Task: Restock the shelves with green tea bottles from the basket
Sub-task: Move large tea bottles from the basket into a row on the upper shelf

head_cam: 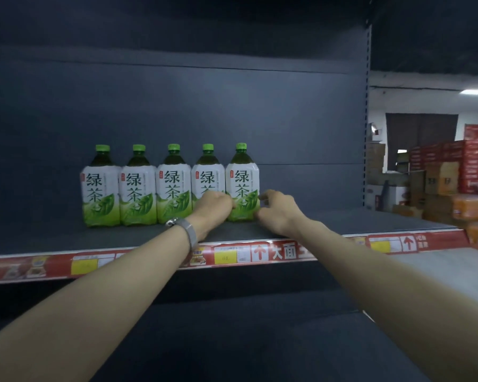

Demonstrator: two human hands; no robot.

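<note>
upright on the dark shelf (342,221), the rightmost bottle (242,183) of green tea, green cap up, label facing out. running left from it, side against side, 4 more green tea bottles (138,188) in 1 tight row. low on that bottle's left flank, the left hand (214,202), fingers curled and pressed against the label, gripping it. low on its right flank, the right hand (278,209), fingers curled, thumb near the base; cannot tell whether closed on the plastic or just beside it. nearer than the bottle, a wristwatch (186,230) on the left wrist and a red price strip (284,252) along the shelf edge. well to the bottle's right, stacked cartons (439,183).
</note>
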